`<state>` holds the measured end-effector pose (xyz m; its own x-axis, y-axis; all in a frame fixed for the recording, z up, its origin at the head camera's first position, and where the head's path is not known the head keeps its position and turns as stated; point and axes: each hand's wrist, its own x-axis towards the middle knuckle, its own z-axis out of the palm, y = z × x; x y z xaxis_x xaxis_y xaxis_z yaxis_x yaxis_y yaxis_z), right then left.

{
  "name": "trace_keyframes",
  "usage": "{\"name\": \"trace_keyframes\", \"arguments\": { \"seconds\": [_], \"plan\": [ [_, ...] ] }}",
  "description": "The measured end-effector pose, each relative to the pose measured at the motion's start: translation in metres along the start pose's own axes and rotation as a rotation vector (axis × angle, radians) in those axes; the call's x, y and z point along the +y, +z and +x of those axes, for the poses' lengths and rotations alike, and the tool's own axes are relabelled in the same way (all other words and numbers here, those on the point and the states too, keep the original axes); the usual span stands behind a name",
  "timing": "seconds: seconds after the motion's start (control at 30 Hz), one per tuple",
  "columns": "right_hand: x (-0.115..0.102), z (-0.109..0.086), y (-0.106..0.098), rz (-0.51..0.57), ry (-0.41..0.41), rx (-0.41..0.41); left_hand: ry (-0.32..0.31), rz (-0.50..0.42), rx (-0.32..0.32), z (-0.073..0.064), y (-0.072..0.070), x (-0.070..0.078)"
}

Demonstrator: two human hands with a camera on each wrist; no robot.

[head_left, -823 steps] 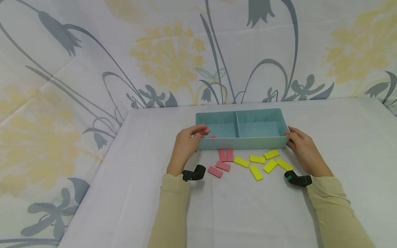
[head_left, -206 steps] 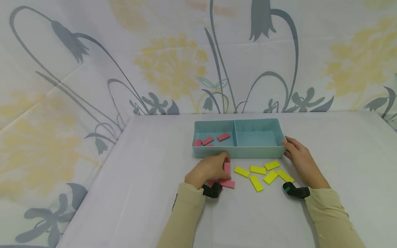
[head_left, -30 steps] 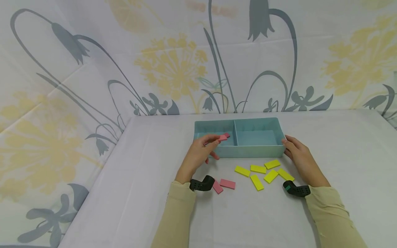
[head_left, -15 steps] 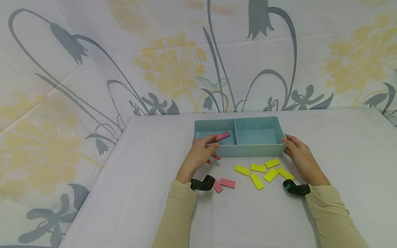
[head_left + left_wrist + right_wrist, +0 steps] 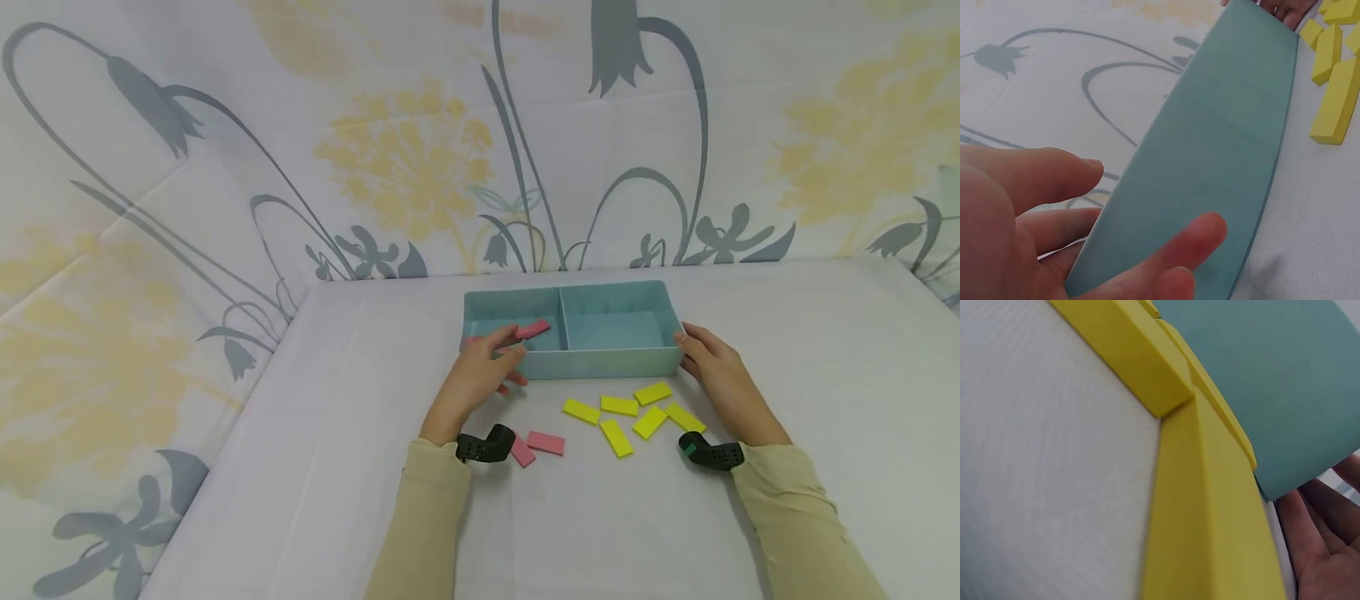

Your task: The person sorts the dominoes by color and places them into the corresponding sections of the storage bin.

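A light teal box (image 5: 600,363) with two compartments stands on the white cloth. My left hand (image 5: 472,377) reaches over its front left wall, fingers loosely bent and apart, holding nothing visible. Inside that left compartment, a pink rectangular block (image 5: 532,329) lies by the fingertips; other pink ones are partly hidden. In the left wrist view, some fingers of the left hand (image 5: 1029,187) are behind the wall (image 5: 1197,137), others in front. My right hand (image 5: 720,379) grips the box's right end, thumb at the rim; fingers of the right hand (image 5: 1322,544) show against its outside.
Two pink blocks (image 5: 546,442) lie on the cloth by the left wrist camera (image 5: 487,444). Several yellow blocks (image 5: 616,438) are scattered before the box, some close to the right wrist camera (image 5: 708,452). Behind the box rises a flower-printed cloth (image 5: 420,167).
More pink blocks have left the cloth since the earliest frame. A second ago my left hand pinched a pink block over the left compartment; its fingers have let go. My right hand keeps its grip.
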<state>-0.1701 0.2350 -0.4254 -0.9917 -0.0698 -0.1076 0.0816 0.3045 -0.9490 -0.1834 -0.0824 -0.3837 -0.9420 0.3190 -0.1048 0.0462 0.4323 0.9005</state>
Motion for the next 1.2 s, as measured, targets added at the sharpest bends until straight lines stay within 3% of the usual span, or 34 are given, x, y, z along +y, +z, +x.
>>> {"name": "trace_keyframes", "arguments": {
  "seconds": [0.67,1.2],
  "plan": [
    [-0.0016,0.0007,0.0009,0.008,0.021,0.007,-0.012,0.021,0.019,0.0002,-0.0018,-0.0006],
    [-0.0016,0.0012,0.0010,0.002,0.023,0.001,0.059,-0.129,0.245,-0.0017,-0.0083,0.0005]
  ]
}}
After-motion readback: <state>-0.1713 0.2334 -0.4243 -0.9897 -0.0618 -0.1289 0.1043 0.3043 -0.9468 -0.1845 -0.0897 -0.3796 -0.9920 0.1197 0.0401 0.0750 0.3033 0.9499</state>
